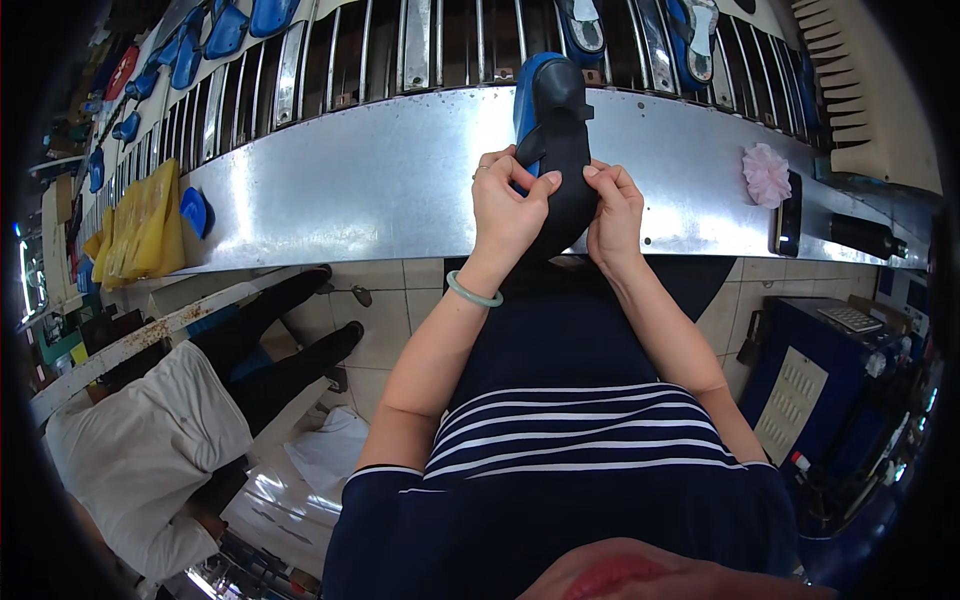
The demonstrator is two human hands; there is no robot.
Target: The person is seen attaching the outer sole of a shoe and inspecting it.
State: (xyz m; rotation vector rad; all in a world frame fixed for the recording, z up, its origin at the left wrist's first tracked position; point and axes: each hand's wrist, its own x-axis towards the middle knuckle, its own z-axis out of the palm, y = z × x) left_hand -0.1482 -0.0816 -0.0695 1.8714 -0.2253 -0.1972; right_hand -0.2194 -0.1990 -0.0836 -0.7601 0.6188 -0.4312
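Note:
A black shoe on a blue shoe last is held up over the front edge of the steel ledge. Its heel end points away from me. On the shoe's left side, the fingers of my left hand are closed, the thumb pressed to the black material. My right hand pinches the right edge between thumb and bent fingers. The shoe's near end runs down between my wrists and partly merges with my dark clothing.
Beyond the ledge runs a metal-slatted conveyor bearing more blue lasts. A pink scrunchie, a phone and a black bottle lie right. Yellow sheets and a blue piece are left; a person in white sits nearby.

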